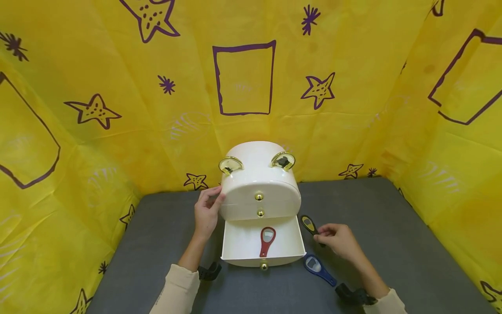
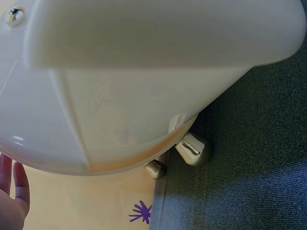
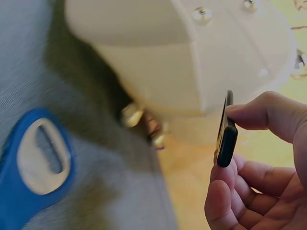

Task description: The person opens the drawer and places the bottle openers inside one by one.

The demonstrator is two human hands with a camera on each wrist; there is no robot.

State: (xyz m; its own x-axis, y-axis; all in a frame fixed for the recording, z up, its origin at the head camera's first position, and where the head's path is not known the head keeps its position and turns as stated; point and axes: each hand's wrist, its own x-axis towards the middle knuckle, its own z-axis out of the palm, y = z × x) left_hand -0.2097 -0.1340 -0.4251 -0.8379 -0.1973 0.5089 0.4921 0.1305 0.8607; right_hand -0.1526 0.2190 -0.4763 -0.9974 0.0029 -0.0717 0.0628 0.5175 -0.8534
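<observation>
My right hand (image 1: 340, 240) pinches the handle of a black bottle opener (image 1: 309, 224) between thumb and fingers, just right of the pulled-out drawer. In the right wrist view this black opener (image 3: 227, 139) appears edge-on, clear of the table. My left hand (image 1: 208, 211) touches the left side of a white rounded cabinet (image 1: 259, 174) with fairly straight fingers; only part of that hand (image 2: 12, 196) shows in the left wrist view. Inside the open bottom drawer (image 1: 239, 240) lies a red bottle opener (image 1: 268, 240). A blue bottle opener (image 1: 319, 269) rests on the table by the drawer's front right corner.
The cabinet carries gold-rimmed ears (image 1: 283, 161) on top and gold knobs (image 1: 259, 196) on its drawer fronts. Short gold feet (image 2: 192, 148) raise it off the dark grey table (image 1: 164, 244). Yellow cloth (image 1: 251, 126) with purple drawings hangs behind and along both sides.
</observation>
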